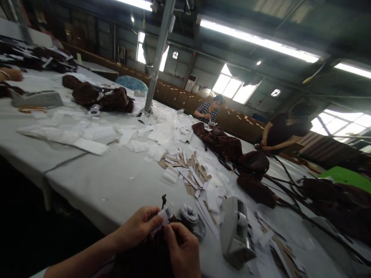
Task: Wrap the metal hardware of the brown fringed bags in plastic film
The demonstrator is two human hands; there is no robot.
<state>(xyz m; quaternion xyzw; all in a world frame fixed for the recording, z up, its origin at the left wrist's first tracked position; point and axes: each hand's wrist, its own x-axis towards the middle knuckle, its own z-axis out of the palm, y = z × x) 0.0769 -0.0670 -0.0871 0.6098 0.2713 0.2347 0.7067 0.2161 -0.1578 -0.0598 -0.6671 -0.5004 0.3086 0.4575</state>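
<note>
**Two hands pinch a white slip over a brown piece at the table's near edge**

The long table (116, 181), covered in white, runs from the near edge far into the hall, and a slanted pole (159, 54) rises from its middle. Brown bags (226, 144) lie heaped along the right side, with dark straps trailing off them. A second heap (98, 96) sits far left. Two co-workers (210, 110) (279, 131) work at the far side, each close to a heap, which probably keeps the pieces within arm's reach.

White scraps (87, 133) spread over the middle of the table. Nearer, card strips (188, 172) lie in a loose fan, apparently dropped where they were peeled or cut rather than stacked.

A grey dispenser (236, 231) stands just right of the hands, turned towards them. A tape roll (189, 218) lies between it and the right hand, so both seem set within easy reach.

The brown piece (150, 255) lies at the table's near edge, under both hands and mostly hidden by them. The left hand (139, 227) is closed, thumb and fingers pinching the slip (164, 216) from the left. The right hand (182, 251) is curled, its thumb tip up against the slip's lower edge and its fingers bearing on the brown piece, seemingly to steady it. A small black cord end (164, 200) sticks up just above the slip.
</note>
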